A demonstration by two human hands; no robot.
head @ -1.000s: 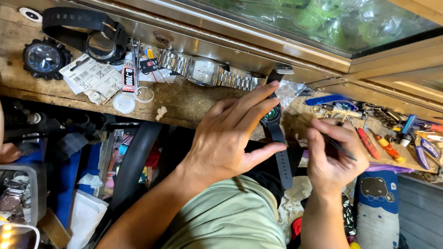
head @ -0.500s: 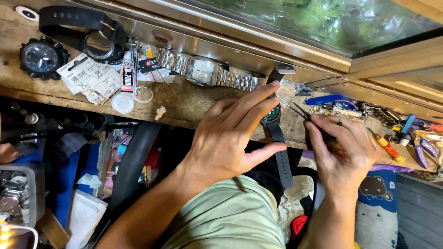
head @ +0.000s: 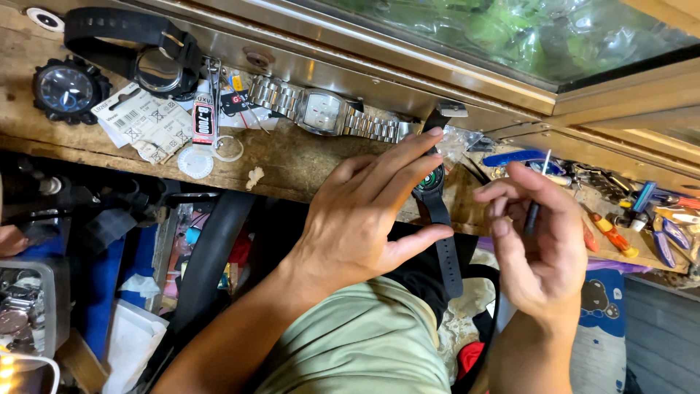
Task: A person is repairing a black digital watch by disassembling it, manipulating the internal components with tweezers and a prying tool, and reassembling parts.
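Head view: the left hand (head: pixel 364 219) lies flat, fingers spread and pressing a black watch (head: pixel 432 179) at the counter (head: pixel 292 157) edge, fingertips over its case. The watch's strap runs lengthwise down off the edge toward the person's lap. Just to that hand's right, the right hand (head: pixel 539 241) pinches a thin tool (head: pixel 536 197) between thumb and fingers, tip pointing up, apart from the watch. The watch lies left of the tool, with the left hand nearer. Farther left on the counter rest a steel watch (head: pixel 324 113), a paper card (head: pixel 142 120) and a round black watch (head: pixel 69 89); more tools (head: pixel 656 219) lie to the right.
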